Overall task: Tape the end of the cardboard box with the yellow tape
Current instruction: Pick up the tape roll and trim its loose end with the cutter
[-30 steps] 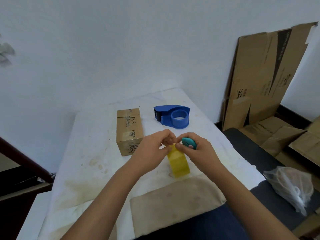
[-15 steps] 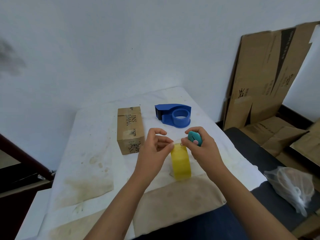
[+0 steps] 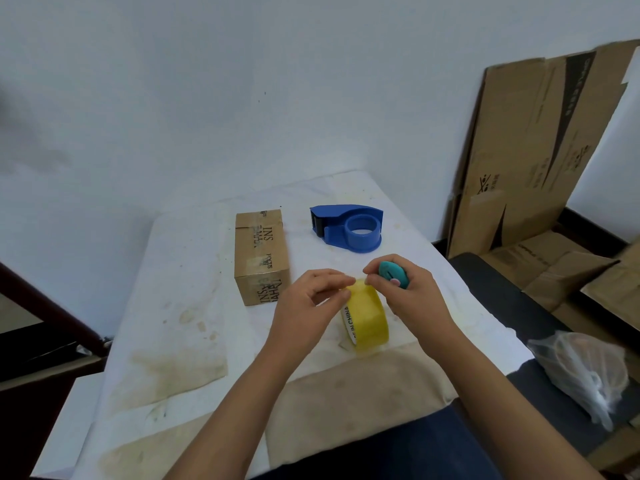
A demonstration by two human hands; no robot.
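A yellow tape roll (image 3: 367, 317) stands on its edge on the white table (image 3: 180, 306), between my two hands. My left hand (image 3: 308, 303) pinches at the roll's top from the left, thumb and fingertips on the tape. My right hand (image 3: 408, 292) touches the roll's top from the right with thumb and forefinger while holding a small teal cutter (image 3: 393, 274) in its fingers. The small cardboard box (image 3: 261, 254) lies on the table to the left of and behind the roll, apart from both hands, its near end facing me.
A blue tape dispenser (image 3: 349, 228) sits behind the roll, right of the box. Flattened cardboard sheets (image 3: 533, 150) lean on the wall at right. A plastic bag (image 3: 585, 372) lies at lower right. The table's cover is stained near its front.
The roll and both hands have shifted slightly right and toward me. My left fingers have drawn together again on the roll's top after spreading half a second ago.
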